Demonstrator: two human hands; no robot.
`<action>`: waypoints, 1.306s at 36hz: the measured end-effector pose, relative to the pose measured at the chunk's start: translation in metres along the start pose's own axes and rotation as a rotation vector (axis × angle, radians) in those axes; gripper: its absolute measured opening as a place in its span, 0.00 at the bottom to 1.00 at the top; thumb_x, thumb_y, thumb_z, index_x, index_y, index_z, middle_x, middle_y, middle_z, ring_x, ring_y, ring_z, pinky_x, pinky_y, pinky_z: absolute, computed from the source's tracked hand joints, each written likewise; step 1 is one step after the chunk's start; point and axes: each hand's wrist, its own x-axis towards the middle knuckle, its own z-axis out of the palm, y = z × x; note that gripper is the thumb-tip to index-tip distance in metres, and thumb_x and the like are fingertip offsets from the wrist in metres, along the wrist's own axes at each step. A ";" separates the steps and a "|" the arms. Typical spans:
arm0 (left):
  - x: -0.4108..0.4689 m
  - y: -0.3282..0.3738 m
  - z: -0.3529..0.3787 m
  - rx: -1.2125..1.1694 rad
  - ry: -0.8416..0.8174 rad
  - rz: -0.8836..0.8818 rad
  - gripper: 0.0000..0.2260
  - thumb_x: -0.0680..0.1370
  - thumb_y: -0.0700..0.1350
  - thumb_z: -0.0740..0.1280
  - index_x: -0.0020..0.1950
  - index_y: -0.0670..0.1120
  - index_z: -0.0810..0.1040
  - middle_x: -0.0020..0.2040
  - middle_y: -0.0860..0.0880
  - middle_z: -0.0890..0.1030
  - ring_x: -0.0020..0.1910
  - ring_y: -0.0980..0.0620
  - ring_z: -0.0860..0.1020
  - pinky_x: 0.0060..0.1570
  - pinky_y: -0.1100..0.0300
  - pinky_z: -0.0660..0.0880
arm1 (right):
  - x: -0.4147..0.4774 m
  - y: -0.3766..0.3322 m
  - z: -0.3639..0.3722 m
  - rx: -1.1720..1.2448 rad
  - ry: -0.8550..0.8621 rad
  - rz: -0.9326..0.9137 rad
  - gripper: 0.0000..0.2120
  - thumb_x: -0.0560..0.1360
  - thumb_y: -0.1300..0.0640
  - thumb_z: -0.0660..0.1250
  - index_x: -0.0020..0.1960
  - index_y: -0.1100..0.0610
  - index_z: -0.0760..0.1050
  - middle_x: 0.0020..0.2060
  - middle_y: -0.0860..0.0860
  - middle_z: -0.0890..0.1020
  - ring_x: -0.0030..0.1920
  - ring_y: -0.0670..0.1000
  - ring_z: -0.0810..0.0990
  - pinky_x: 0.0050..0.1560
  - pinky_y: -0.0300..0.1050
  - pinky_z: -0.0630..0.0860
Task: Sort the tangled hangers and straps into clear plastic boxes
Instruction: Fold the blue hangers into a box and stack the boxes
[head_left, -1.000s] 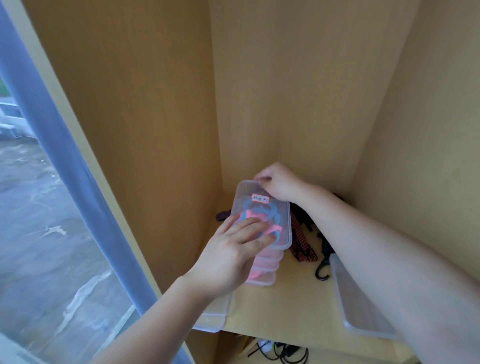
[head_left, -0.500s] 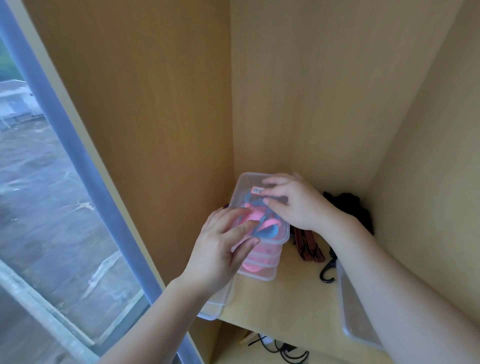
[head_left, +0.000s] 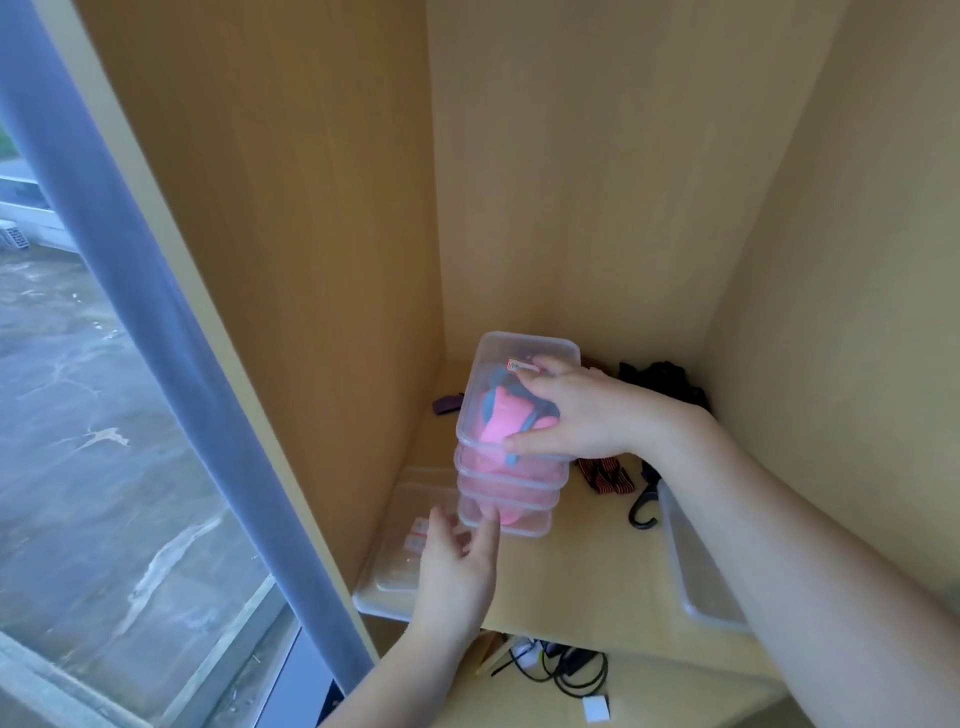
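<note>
My right hand (head_left: 571, 415) lies flat across the lid of the top box (head_left: 498, 358). The fingers are spread and fairly straight, reaching to the small label (head_left: 522, 366) at the far end, w/ the thumb along the near edge. It's pressing, not gripping, prob. to seat the lid and keep the stack (head_left: 514, 499) from sliding. The pink and blue hangers (head_left: 496, 428) sit inside that box, directly under my palm w/ only the lid between.

My left hand (head_left: 457, 566) is at the near foot of the stack, fingers apart and relaxed. The tips are at the bottom box's near wall (touching or just short, can't tell) and it holds nothing. I read it as a steadying hand, squaring the boxes up against the left wall of the shelf (head_left: 587, 582).

Unsorted stuff is all right of the stack. The striped straps (head_left: 605, 475) are just beside it, a black hook (head_left: 640, 512) is nearer, and a dark tangle (head_left: 660, 376) sits in the far right corner, well clear of both hands. A purple strap (head_left: 448, 404) pokes out on the far left. Spare flat lids (head_left: 384, 577) lie near left by my left hand, and an empty-looking clear tray (head_left: 696, 571) waits near right, prob. for the straps.
</note>
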 end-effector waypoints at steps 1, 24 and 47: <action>-0.001 0.001 0.004 -0.125 -0.050 -0.119 0.43 0.67 0.73 0.63 0.71 0.45 0.65 0.63 0.50 0.74 0.60 0.50 0.75 0.62 0.55 0.71 | 0.000 -0.001 0.001 0.000 -0.004 0.007 0.47 0.67 0.27 0.63 0.78 0.43 0.49 0.78 0.42 0.45 0.78 0.54 0.49 0.75 0.53 0.57; 0.046 0.039 0.064 -0.818 -0.080 -0.323 0.49 0.59 0.75 0.70 0.73 0.51 0.66 0.63 0.53 0.78 0.63 0.48 0.75 0.70 0.45 0.63 | 0.037 0.012 0.000 -0.029 0.053 -0.147 0.46 0.70 0.30 0.64 0.79 0.45 0.48 0.78 0.40 0.47 0.78 0.51 0.40 0.77 0.51 0.46; 0.164 0.066 0.056 -0.758 0.093 -0.230 0.52 0.50 0.81 0.67 0.69 0.55 0.70 0.60 0.53 0.80 0.59 0.51 0.79 0.66 0.49 0.69 | 0.180 0.021 -0.020 -0.074 0.062 -0.215 0.32 0.79 0.34 0.49 0.79 0.45 0.50 0.79 0.47 0.49 0.78 0.57 0.45 0.76 0.57 0.44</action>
